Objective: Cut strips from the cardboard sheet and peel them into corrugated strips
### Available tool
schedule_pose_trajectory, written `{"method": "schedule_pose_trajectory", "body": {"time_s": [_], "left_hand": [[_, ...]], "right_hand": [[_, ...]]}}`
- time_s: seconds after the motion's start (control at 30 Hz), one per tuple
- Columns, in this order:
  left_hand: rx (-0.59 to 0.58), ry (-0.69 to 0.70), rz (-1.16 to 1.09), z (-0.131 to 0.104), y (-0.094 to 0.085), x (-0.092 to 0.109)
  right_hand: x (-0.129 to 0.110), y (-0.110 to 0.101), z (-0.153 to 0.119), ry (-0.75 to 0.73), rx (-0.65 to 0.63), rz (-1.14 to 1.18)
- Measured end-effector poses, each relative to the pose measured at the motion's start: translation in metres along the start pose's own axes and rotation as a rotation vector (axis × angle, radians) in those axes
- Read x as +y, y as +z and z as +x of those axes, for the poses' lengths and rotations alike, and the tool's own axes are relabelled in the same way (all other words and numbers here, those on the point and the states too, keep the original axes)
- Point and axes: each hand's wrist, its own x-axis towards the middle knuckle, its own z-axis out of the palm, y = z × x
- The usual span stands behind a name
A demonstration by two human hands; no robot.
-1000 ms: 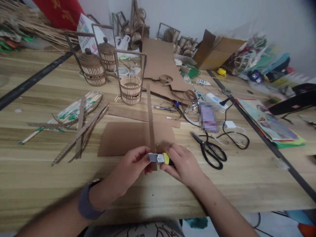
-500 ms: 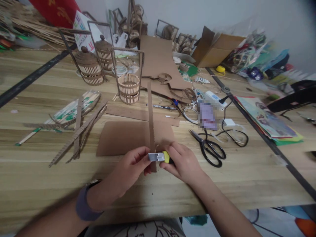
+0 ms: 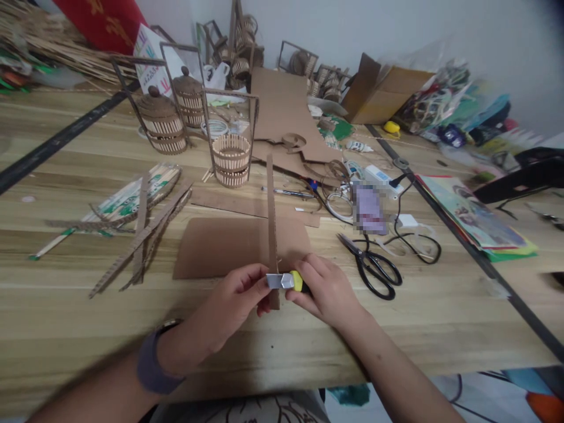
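In the head view, the contact that matters now is at the near middle of the bench (image 3: 220, 361), where a broad metal blade (image 3: 279, 281) lies across a narrow cardboard strip (image 3: 272, 223) close to its near end. Whether the edge has bitten into the card cannot be told. The right hand (image 3: 330, 294) has its grip closed around the yellow-and-black handle (image 3: 298, 282) of the knife, with the blade pointing left. The left hand (image 3: 238, 294) has its grip pressed together on the strip, pinching it just beside the blade's tip, thumb on the near side and fingertips partly hidden beneath; that thumb looks very close to the metal, so a slip there could nick it. The strip runs away from the bench's near edge, passing over a flat cardboard panel (image 3: 220, 249), with its far end near a small slatted bucket (image 3: 231, 161). Towards the bench's left edge, loose corrugated strips (image 3: 141, 235) cross one another beside a packet of sticks (image 3: 132, 197). Right of the hands lie black-handled scissors (image 3: 374, 273), blades towards the far side, and a pen (image 3: 293, 192) rests beyond the panel.
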Motion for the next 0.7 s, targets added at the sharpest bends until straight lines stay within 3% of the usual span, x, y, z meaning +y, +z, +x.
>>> {"method": "schedule_pose_trajectory", "body": {"time_s": [0.2,0.47,0.7], "left_hand": [[-0.002,0.026,0.03,0.0,0.0,0.0],[-0.064,0.044,0.031,-0.002,-0.001,-0.001],[0.043,0.044,0.122,0.0,0.0,-0.002]], "right_hand": [[-0.002,0.001,0.002,0.003,0.003,0.049],[0.01,-0.002,0.001,0.062,0.074,-0.066],[-0.003,-0.001,0.005,-0.013,0.072,0.006]]}}
